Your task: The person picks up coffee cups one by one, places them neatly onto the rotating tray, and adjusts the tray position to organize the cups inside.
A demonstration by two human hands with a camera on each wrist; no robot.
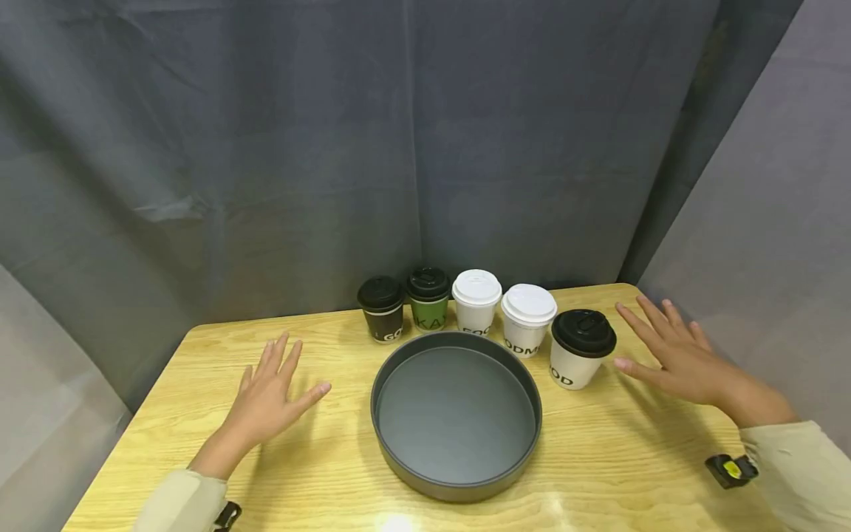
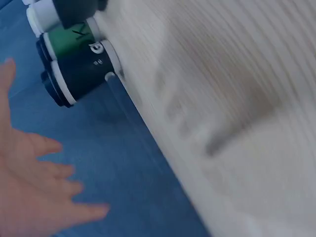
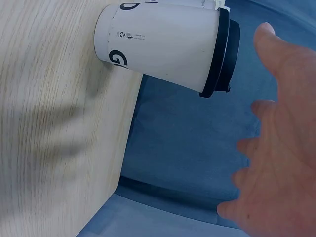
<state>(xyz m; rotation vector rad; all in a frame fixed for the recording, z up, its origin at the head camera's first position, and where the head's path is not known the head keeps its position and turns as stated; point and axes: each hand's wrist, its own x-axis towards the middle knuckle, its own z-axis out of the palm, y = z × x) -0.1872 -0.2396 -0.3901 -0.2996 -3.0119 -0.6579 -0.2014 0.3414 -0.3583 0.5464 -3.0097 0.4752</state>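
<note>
Fingers spread and holding nothing, my left hand (image 1: 266, 399) hovers over the left part of the table. My right hand (image 1: 685, 362), also spread and free, is just right of a white paper cup with a black lid (image 1: 580, 351), apart from it. A round dark grey pan (image 1: 459, 414) lies between the hands. Behind it, in a curved row, stand a black cup (image 1: 383, 314), a green cup with a black lid (image 1: 428, 303) and two white cups with white lids, one (image 1: 476, 303) left of the other (image 1: 527, 325). All cups are upright.
The light wooden table (image 1: 332, 473) ends at a grey curtain (image 1: 299, 162) behind the cups. Grey cloth panels also flank the left and right sides. Both wrists wear black straps, the right one with a small device (image 1: 731, 470).
</note>
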